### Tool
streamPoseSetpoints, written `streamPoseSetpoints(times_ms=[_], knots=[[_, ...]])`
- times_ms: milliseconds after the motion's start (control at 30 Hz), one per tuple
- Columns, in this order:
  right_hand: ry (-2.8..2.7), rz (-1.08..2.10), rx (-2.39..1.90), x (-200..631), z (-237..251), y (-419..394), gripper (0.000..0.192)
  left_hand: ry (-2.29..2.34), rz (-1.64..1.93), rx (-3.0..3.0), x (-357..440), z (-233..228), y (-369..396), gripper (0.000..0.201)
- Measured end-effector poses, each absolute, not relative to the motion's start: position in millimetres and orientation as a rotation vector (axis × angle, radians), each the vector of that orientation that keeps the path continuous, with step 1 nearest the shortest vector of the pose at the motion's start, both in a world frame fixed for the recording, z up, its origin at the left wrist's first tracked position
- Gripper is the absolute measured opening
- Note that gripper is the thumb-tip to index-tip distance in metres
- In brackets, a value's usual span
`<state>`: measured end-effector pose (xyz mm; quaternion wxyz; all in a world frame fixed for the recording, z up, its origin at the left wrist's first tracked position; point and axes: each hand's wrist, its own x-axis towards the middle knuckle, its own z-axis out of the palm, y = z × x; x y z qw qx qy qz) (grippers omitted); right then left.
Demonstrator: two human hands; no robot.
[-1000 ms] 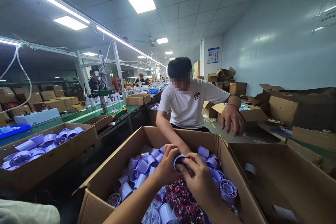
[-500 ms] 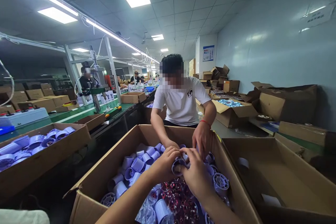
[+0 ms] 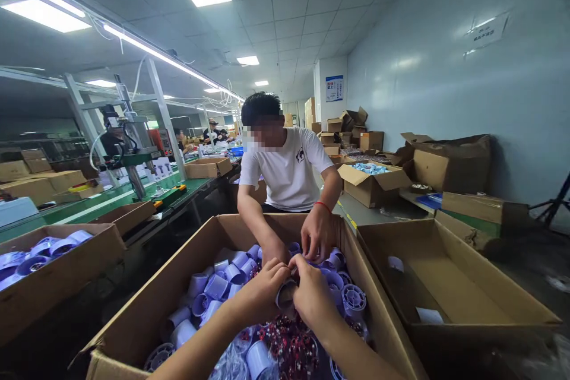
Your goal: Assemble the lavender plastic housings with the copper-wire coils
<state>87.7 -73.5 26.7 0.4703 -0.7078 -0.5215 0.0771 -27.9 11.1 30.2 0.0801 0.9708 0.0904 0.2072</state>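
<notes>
My left hand (image 3: 260, 292) and my right hand (image 3: 312, 294) meet over the big cardboard box (image 3: 187, 267) and both grip one pale lilac plastic cylinder (image 3: 285, 293), its open end facing me. Below them the box holds several more lilac cylinders (image 3: 217, 286) and a heap of small copper-red coils (image 3: 289, 341). Just beyond my hands, a co-worker in a white T-shirt (image 3: 289, 175) reaches into the same box with both hands (image 3: 317, 233).
A nearly bare cardboard box (image 3: 449, 285) stands to the right. At the left, another box (image 3: 53, 276) holds lilac parts beside a green conveyor bench (image 3: 111, 196) with a press machine (image 3: 129, 142). More cartons (image 3: 449, 160) line the right wall.
The view has panned right and dipped. The co-worker's hand left the carton at the right and came down into the shared box. My hands stay together on the cylinder.
</notes>
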Motion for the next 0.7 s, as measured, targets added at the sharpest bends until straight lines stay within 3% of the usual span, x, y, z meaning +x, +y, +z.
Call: streamPoseSetpoints(times_ms=[300, 567, 633, 700], knots=[[-1.072, 0.601, -1.406, 97.7, 2.9, -57.2, 0.036, 0.295, 0.774, 2.881, -24.3, 14.5, 19.8, 0.042], [-1.069, 1.059, -0.934, 111.8, 21.4, -55.1, 0.058, 0.174, 1.110, 2.685, -28.0, 18.1, 34.4, 0.054], [-0.889, 1.070, -0.867, 127.7, 29.3, -58.6, 0.053, 0.415, 1.293, 2.581, -36.3, 25.9, 55.5, 0.057], [-0.620, 0.962, -0.784, 153.3, 35.7, -64.3, 0.046, 0.994, 1.293, 2.418, -48.9, 32.9, 81.6, 0.039]])
